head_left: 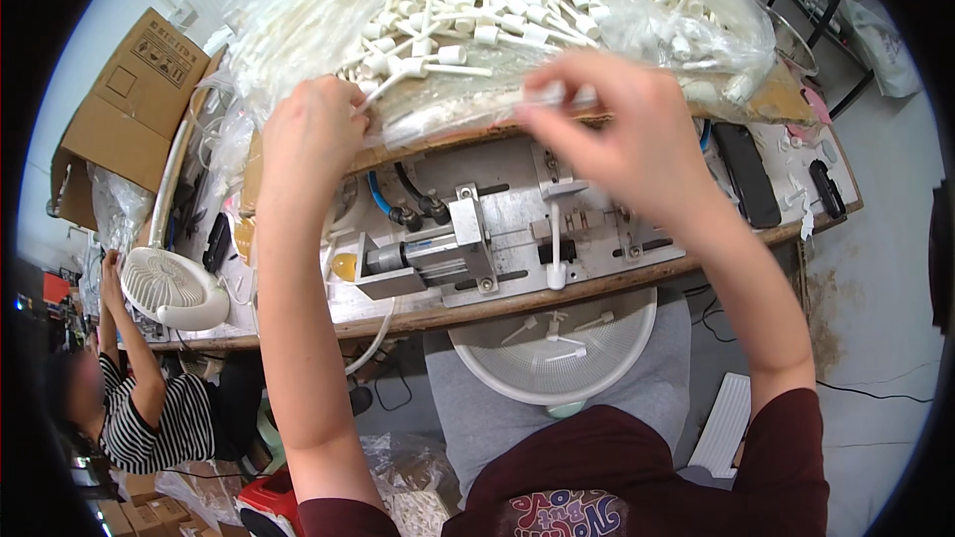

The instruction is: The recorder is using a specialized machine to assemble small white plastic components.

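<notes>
Right now I'm at the pick-up step: both hands are up at the big clear bag (328, 0) of white pump parts (468, 30) at the back of the counter (298, 323). My left hand (316, 129) is curled at the bag's front edge, fingers pressed together on the stem of one part, as far as I can tell. My right hand (622, 129) is pinching another white piece (557, 94) between thumb and fingertips, just off the pile.

Below them sits the metal press jig (468, 239) with its cylinder, and one white part (557, 239) stands upright in the jig's slot. A white basket (552, 363) rests on my lap under the counter edge with a few finished pieces in it.

My read: next move is bringing the two picked bits down to the jig, which calls for lining the stem up straight with that slot. A small white fan (174, 288) sits to my left, and another person in a striped shirt (149, 418) works beyond it.
</notes>
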A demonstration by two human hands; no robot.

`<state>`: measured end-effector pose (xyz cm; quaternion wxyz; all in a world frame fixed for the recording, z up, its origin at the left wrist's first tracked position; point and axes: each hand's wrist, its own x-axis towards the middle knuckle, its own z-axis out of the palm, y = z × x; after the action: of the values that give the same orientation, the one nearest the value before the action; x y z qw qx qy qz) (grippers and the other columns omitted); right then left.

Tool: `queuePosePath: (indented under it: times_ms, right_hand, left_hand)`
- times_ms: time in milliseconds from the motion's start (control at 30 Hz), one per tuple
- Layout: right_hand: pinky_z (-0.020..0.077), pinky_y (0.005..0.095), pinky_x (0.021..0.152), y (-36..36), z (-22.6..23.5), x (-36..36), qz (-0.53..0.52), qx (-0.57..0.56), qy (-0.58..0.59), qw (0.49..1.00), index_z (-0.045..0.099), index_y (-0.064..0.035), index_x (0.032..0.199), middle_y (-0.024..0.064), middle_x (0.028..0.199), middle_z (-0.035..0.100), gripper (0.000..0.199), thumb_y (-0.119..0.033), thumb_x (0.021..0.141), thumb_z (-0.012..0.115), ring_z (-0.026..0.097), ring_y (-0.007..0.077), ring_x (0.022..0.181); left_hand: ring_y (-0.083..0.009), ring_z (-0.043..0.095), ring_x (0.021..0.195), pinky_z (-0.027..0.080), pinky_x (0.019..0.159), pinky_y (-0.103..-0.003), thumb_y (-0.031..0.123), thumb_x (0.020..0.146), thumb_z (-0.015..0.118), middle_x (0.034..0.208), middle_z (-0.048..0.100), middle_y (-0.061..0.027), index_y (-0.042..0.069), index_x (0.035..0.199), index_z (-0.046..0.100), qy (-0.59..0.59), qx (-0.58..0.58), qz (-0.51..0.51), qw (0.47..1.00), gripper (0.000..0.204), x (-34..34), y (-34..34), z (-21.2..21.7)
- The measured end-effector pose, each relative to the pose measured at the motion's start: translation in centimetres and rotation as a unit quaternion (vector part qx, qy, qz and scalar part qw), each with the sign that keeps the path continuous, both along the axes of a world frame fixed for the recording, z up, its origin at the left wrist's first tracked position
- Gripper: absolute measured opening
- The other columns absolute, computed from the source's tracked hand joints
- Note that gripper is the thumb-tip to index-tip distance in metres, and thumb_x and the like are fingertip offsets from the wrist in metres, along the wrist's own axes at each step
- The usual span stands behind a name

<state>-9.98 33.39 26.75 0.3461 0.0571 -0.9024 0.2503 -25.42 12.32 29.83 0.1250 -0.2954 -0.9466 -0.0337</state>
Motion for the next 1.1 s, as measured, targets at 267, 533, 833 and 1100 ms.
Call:
queuePosePath:
  times_ms: [267,533,833,1100]
  right_hand:
    - [0.0427,0.0533,0.104,1.4,2.2,-18.8,-0.186,0.075,-0.156,0.967,0.058,-0.0091,0.134,0.0238,0.134,0.055,0.094,-0.072,0.066,0.074,0.050,0.0394,0.128]
    - [0.0431,0.0532,0.102,0.8,1.9,-17.1,-0.138,0.113,-0.253,0.951,0.060,-0.0116,0.132,0.0211,0.143,0.042,0.073,-0.046,0.069,0.074,0.046,0.0431,0.129]
    - [0.0490,0.0421,0.091,6.1,4.0,-13.5,0.059,0.074,-0.347,0.933,0.065,-0.0081,0.116,0.0145,0.119,0.054,0.049,-0.017,0.069,0.075,0.060,0.0297,0.107]
    - [0.0509,0.0390,0.089,6.3,1.9,-6.8,-0.053,0.240,-0.018,0.969,0.055,-0.0128,0.121,0.0100,0.122,0.059,0.061,-0.025,0.068,0.083,0.059,0.0305,0.107]
  left_hand:
    - [-0.0222,0.067,0.067,0.052,0.061,-0.031,0.012,0.090,0.071,0.096,0.070,-0.0114,0.000,0.093,0.072,0.071,0.318,-0.126,0.937,0.013,2.4,-0.6,-0.6]
    - [-0.0094,0.065,0.069,0.050,0.053,-0.022,0.003,0.080,0.080,0.101,0.067,-0.0090,0.001,0.089,0.072,-0.045,0.433,-0.188,0.880,0.013,10.9,-0.7,-1.4]
    - [-0.0235,0.068,0.105,0.064,0.083,-0.032,-0.007,0.073,0.080,0.137,0.055,-0.0173,-0.001,0.107,0.073,-0.286,0.422,-0.244,0.825,0.036,15.5,-0.5,-6.2]
    - [-0.0209,0.069,0.088,0.057,0.074,-0.032,0.001,0.074,0.080,0.126,0.065,-0.0129,0.001,0.105,0.073,-0.057,0.296,-0.241,0.923,0.032,17.8,1.1,-11.4]
